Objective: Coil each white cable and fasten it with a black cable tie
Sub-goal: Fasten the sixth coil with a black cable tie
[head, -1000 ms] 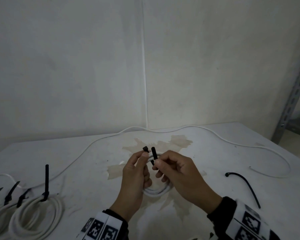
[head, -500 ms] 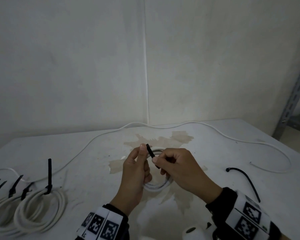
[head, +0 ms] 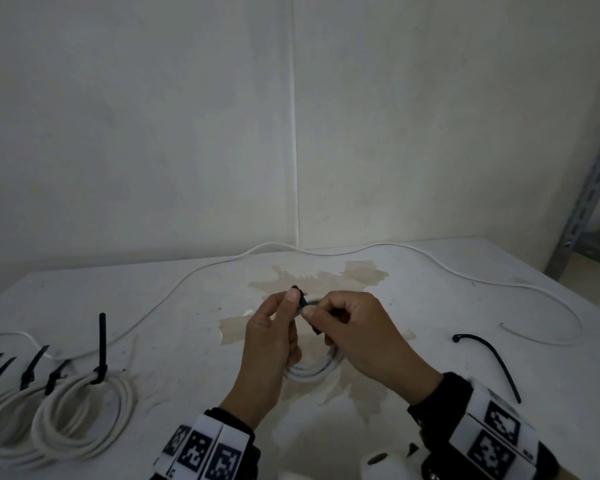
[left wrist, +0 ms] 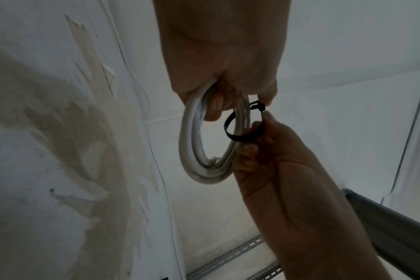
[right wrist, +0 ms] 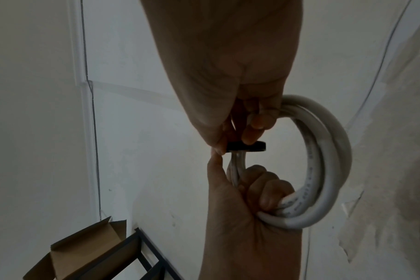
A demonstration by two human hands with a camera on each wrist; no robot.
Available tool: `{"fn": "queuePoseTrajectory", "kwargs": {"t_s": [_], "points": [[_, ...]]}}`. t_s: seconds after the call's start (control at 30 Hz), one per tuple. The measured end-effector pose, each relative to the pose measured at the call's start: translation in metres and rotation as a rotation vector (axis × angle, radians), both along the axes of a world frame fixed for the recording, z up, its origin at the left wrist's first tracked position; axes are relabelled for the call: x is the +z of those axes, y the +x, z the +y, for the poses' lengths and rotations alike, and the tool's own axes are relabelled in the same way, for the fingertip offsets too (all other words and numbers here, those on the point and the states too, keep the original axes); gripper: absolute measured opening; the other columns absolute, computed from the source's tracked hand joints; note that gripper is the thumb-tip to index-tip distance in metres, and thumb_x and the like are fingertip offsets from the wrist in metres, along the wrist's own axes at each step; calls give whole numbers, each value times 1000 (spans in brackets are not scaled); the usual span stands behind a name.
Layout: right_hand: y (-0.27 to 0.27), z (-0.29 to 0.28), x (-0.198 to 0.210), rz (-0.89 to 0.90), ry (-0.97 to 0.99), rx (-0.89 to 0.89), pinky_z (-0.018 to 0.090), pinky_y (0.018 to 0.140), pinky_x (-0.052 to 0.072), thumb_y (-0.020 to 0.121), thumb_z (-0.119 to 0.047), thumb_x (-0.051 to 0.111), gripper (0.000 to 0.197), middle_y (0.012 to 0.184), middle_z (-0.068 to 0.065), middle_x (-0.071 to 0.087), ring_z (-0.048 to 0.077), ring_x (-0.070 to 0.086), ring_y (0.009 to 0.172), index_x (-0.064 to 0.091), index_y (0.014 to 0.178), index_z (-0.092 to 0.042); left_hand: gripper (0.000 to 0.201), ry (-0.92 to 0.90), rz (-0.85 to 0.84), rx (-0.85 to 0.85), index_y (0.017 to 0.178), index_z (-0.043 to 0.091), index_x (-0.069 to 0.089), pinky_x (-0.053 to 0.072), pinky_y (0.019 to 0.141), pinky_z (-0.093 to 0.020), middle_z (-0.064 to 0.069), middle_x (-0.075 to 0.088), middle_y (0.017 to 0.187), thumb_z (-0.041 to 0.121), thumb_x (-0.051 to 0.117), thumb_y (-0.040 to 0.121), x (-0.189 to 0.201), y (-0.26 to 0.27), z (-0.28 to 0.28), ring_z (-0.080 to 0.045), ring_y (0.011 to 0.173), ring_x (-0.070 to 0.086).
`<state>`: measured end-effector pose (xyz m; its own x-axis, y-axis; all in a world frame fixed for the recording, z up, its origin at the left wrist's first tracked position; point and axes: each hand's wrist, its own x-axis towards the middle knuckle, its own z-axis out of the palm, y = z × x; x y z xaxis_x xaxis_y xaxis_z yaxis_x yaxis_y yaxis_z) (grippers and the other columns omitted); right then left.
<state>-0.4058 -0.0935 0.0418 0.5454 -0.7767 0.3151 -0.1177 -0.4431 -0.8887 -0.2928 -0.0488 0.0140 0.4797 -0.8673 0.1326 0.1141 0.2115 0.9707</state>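
Observation:
A small white cable coil point(head: 313, 373) hangs below my two hands over the stained middle of the table. My left hand point(head: 284, 318) has its fingers curled through the coil point(left wrist: 192, 144), and its thumb tip meets the head of the black cable tie point(left wrist: 243, 126). The tie forms a loose loop round the coil's strands. My right hand point(head: 324, 318) pinches the tie point(right wrist: 247, 146) between thumb and fingers, right next to the left thumb. In the right wrist view the coil point(right wrist: 329, 161) is gripped in the left hand point(right wrist: 249, 197).
Several tied white coils point(head: 84, 410) with black tie tails sticking up lie at the table's left front. A long loose white cable point(head: 534, 294) runs along the back and right. One spare black tie point(head: 492, 360) lies at right. A metal shelf post point(head: 589, 188) stands at far right.
The tie's two ends stood apart above the hands one second ago. They now meet in a closed loop round the coil, and the hands have drawn together.

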Motion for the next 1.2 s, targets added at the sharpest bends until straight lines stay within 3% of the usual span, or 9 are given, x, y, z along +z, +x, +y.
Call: {"fn": "queuePoseTrajectory", "kwargs": {"t_s": [0.1, 0.23, 0.3, 0.4, 0.57, 0.63, 0.8, 0.97, 1.2], "points": [[6, 2, -6, -35, -98, -75, 11, 52, 40, 87, -20, 62, 23, 56, -7, 55, 4, 51, 49, 58, 64, -19, 26, -4, -28, 11, 90, 10, 61, 27, 37, -18, 10, 28, 40, 28, 43, 94, -5, -5, 3, -5, 35, 24], [9, 9, -11, -68, -184, -35, 12, 55, 45, 84, -19, 67, 9, 65, -12, 59, 7, 58, 58, 68, 84, -11, 25, -36, 28, 33, 91, 9, 64, 28, 36, -18, -2, 36, 47, 29, 49, 90, -3, 0, 5, -5, 36, 27], [5, 14, -11, -137, -240, -31, 17, 54, 49, 80, -23, 69, 11, 72, -13, 63, 12, 60, 58, 69, 91, -20, 23, -62, 69, 38, 89, 11, 67, 27, 36, -18, -10, 40, 59, 30, 54, 86, 3, 4, 7, -7, 37, 26], [1, 14, -5, -260, -269, -51, 27, 50, 52, 79, -23, 66, 11, 67, -17, 65, 15, 59, 49, 65, 82, -34, 28, -86, 60, 16, 86, 11, 69, 24, 37, -16, 1, 27, 43, 35, 57, 79, 10, 5, 9, -7, 38, 20], [-3, 5, 0, -248, -592, -201, 11, 51, 46, 72, -13, 72, 6, 66, -14, 64, 1, 56, 54, 72, 77, -10, 24, -84, 69, 25, 82, 13, 68, 21, 37, -16, 9, 22, 41, 32, 54, 84, 15, 7, 7, -6, 37, 17], [-5, 3, 6, -237, -513, -168, 6, 56, 42, 75, -17, 71, 9, 69, -15, 62, -4, 55, 59, 72, 82, -10, 25, -71, 43, 23, 82, 12, 68, 21, 37, -16, 9, 23, 39, 34, 56, 78, 16, 9, 8, -6, 36, 18], [-5, -10, 24, -10, -97, 53, 7, 59, 40, 88, -22, 58, 17, 83, -3, 64, 6, 52, 67, 71, 90, -12, 16, 43, -69, -47, 83, 15, 70, 24, 40, -19, 8, 28, 37, 26, 59, 82, 15, 2, 12, -7, 35, 24], [-9, -12, 28, 106, -186, 67, 10, 62, 39, 91, -20, 55, 24, 67, -13, 60, -1, 53, 63, 62, 67, -23, 16, 64, -141, -71, 79, 11, 69, 25, 38, -18, 8, 34, 33, 23, 60, 84, 20, -1, 12, -6, 32, 25], [-8, -21, 46, -139, -49, -76, 16, 45, 44, 93, -18, 51, 21, 58, 2, 58, 3, 54, 45, 58, 73, -14, 18, 79, -201, -78, 69, 14, 64, 28, 38, -16, 11, 46, 34, 23, 61, 84, 13, -18, 16, -3, 31, 29]]}}
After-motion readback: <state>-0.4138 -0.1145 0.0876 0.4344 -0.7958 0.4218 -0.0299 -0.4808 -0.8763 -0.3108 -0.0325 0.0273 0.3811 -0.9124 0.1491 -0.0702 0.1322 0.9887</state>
